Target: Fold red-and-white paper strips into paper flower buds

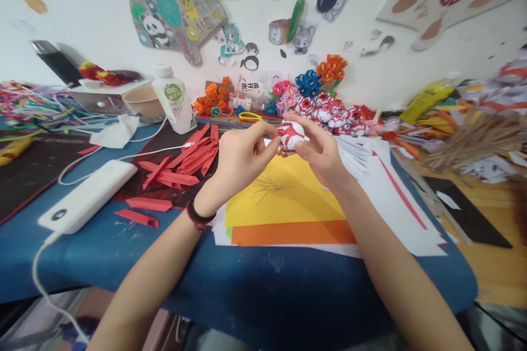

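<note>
Between my two hands, above the table, is a red and white folded-paper ball [291, 137]. My right hand [323, 153] is wrapped round its right side, thumb on the front. From the left, my left hand [247, 151] pinches at the ball's near-left edge with thumb and fingertips. Below the hands lie yellow paper sheets [288, 203] with a few thin brown strips [269, 187] on top. Folded red paper pieces [181, 167] are heaped left of my left hand. Behind the ball, several similar red and white paper balls [329, 112] sit in a cluster.
A white power bank [88, 197] with cables lies on the left. Further back stand a white bottle [173, 98] and a paper bowl [144, 103]. Orange flowers [212, 98] line the wall. White sheets [403, 203] and a black board [469, 211] are on the right.
</note>
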